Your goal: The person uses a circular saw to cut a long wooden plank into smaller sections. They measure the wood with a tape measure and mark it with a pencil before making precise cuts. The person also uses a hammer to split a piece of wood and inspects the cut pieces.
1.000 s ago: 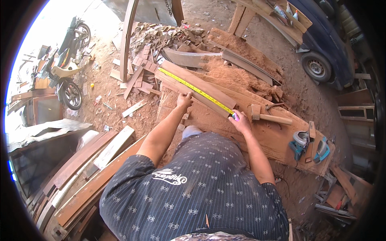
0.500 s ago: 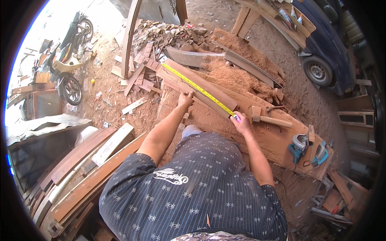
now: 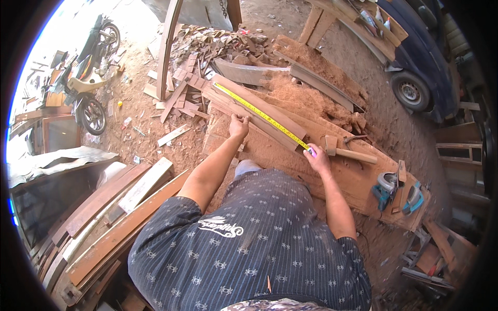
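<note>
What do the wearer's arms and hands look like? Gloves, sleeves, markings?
Left hand and right hand: no gloves. Forearms uncovered, no watch visible. The left sleeve and right sleeve are short, loose and dark, with fine stripes and pale spider-like motifs, matching the shirt.

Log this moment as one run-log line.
left hand: at near edge of timber | right hand: holding tape measure | yellow blade: extended along timber | nearby: wooden mallet, circular saw
</note>
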Demonstrator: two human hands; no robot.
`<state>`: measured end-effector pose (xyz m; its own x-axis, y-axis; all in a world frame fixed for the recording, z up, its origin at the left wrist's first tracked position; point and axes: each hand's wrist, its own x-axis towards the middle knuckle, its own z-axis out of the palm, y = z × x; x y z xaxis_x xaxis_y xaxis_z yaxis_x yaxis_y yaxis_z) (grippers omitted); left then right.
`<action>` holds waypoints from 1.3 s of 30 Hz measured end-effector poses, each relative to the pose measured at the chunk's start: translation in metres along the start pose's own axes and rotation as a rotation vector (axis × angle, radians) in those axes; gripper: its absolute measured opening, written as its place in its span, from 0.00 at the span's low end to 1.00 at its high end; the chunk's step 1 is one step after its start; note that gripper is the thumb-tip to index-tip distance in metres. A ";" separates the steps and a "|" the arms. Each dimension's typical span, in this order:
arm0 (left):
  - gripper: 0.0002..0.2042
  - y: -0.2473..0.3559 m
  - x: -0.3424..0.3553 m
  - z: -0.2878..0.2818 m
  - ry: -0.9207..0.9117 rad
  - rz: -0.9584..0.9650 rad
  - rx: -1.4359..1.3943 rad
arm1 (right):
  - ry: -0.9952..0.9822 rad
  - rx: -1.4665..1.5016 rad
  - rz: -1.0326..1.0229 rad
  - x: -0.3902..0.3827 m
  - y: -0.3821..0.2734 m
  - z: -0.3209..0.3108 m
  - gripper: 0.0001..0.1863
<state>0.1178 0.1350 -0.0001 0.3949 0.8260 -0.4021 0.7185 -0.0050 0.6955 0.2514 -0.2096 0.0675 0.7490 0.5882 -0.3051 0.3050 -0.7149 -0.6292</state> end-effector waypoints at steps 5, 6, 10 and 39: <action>0.25 0.016 -0.012 -0.005 0.034 0.224 0.126 | 0.011 -0.025 0.002 0.000 0.003 0.000 0.23; 0.27 0.023 -0.016 -0.007 0.032 0.242 0.139 | 0.010 -0.024 0.003 -0.001 0.004 -0.001 0.24; 0.25 0.024 -0.018 -0.008 0.036 0.302 0.239 | 0.002 -0.015 0.004 -0.001 0.001 -0.003 0.24; 0.60 0.063 -0.079 0.044 -0.058 0.420 0.495 | 0.020 -0.028 -0.012 -0.004 0.015 -0.005 0.23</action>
<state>0.1568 0.0446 0.0498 0.7200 0.6655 -0.1967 0.6695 -0.5914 0.4495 0.2564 -0.2246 0.0627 0.7568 0.5890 -0.2835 0.3298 -0.7185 -0.6124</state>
